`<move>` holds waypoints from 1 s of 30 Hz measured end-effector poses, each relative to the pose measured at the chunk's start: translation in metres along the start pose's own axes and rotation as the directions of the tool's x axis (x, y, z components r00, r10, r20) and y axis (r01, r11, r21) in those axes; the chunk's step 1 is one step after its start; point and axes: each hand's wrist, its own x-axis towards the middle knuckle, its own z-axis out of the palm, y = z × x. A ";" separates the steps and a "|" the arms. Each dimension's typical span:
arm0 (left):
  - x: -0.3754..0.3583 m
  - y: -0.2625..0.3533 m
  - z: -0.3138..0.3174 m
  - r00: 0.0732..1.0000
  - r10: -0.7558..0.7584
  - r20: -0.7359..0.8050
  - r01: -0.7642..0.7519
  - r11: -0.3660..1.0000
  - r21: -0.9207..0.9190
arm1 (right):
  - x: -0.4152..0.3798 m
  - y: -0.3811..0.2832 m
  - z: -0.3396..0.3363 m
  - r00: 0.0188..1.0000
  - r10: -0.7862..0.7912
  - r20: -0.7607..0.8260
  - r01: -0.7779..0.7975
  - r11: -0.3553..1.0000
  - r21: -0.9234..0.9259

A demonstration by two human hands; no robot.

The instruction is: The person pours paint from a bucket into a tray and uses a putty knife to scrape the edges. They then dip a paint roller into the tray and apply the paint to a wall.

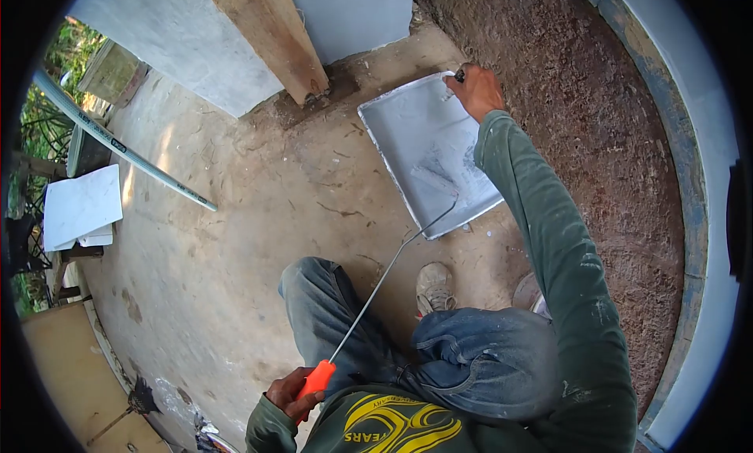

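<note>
- One paint tray (416,139) lies on the concrete floor (235,241), at about one o'clock from the person's knees; it is coated in pale grey paint and sits tilted, one corner pointing toward the wooden post (271,37).
- One paint roller (435,180) rests inside the tray, in its lower half. Its thin metal shaft runs down toward seven o'clock and ends in one orange handle (315,379).
- The left hand (292,394) is closed around that orange handle, fingers wrapped tight — low in the view, at about seven o'clock.
- The right hand (477,88) reaches out on a long green sleeve and grips the tray's far corner at about one o'clock; its fingers are curled over the rim, with something small and dark at the fingertips that I cannot make out.
- One shoe (434,287) shows between the tray and the bent knees in blue jeans.
- Two grey-painted panels lean at twelve o'clock, one on either side of the post.
- One grey pipe (125,151) slants across the floor at ten o'clock — beside it, at nine o'clock, one white board (82,206) lies on a stand.
- A rough brown curved wall (596,139) rises at three o'clock, just beside the tray.
</note>
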 end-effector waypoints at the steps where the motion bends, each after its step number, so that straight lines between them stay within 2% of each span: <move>1: -0.001 0.001 0.000 1.000 0.001 -0.003 -0.001 1.000 0.006 | -0.002 0.003 0.006 1.000 0.015 0.000 -0.015 1.000 0.020; 4: 0.002 0.005 0.003 0.998 -0.055 0.020 0.056 0.998 -0.033 | -0.002 0.007 0.007 0.998 0.034 -0.046 -0.035 0.999 -0.020; 6: 0.001 0.005 0.001 1.000 -0.010 0.007 0.010 1.000 -0.010 | 0.009 0.001 0.007 0.994 0.098 -0.053 -0.091 0.988 0.125; 8: 0.000 0.000 0.001 1.000 -0.016 -0.002 0.016 0.999 -0.028 | 0.006 0.000 0.003 0.995 0.071 -0.077 -0.065 0.995 0.081; 10: 0.000 0.000 0.002 1.000 -0.011 0.000 0.011 0.999 -0.036 | 0.000 0.004 0.002 0.998 0.066 -0.021 -0.066 0.998 -0.003; 12: 0.001 0.002 0.003 1.000 -0.008 0.009 0.008 0.999 -0.050 | 0.003 0.013 0.015 0.999 0.020 -0.042 -0.020 1.000 0.022; 14: 0.001 0.010 0.003 1.000 -0.021 0.012 0.021 0.999 -0.038 | 0.004 0.007 0.020 0.989 0.149 0.014 -0.149 0.973 0.177; 16: 0.001 0.009 0.002 1.000 -0.027 0.003 0.027 0.999 -0.033 | 0.008 0.005 0.012 0.989 0.149 -0.026 -0.140 0.966 0.216; 19: 0.002 -0.001 0.001 1.000 0.012 0.003 -0.012 1.000 -0.012 | 0.004 0.007 -0.001 0.994 0.079 -0.072 -0.077 0.996 0.038; 23: 0.005 0.005 0.003 1.000 -0.002 0.004 0.002 0.999 -0.033 | -0.006 0.006 0.014 0.996 0.088 -0.031 -0.087 0.996 0.030; 24: 0.003 0.006 0.003 1.000 -0.007 0.000 0.007 1.000 -0.028 | -0.005 0.010 0.015 0.995 0.096 -0.025 -0.095 0.995 0.031; 26: 0.001 0.006 0.002 1.000 -0.020 0.002 0.020 1.000 -0.021 | 0.006 0.012 0.014 0.984 0.176 -0.008 -0.170 0.963 0.207; 28: 0.002 0.006 0.002 1.000 -0.011 -0.009 0.011 1.000 -0.018 | 0.004 0.011 0.002 0.988 0.156 -0.008 -0.152 0.975 0.159; 30: 0.003 0.003 0.004 1.000 0.002 -0.001 -0.002 0.999 -0.042 | -0.004 0.014 0.004 0.990 0.138 0.003 -0.138 0.990 0.013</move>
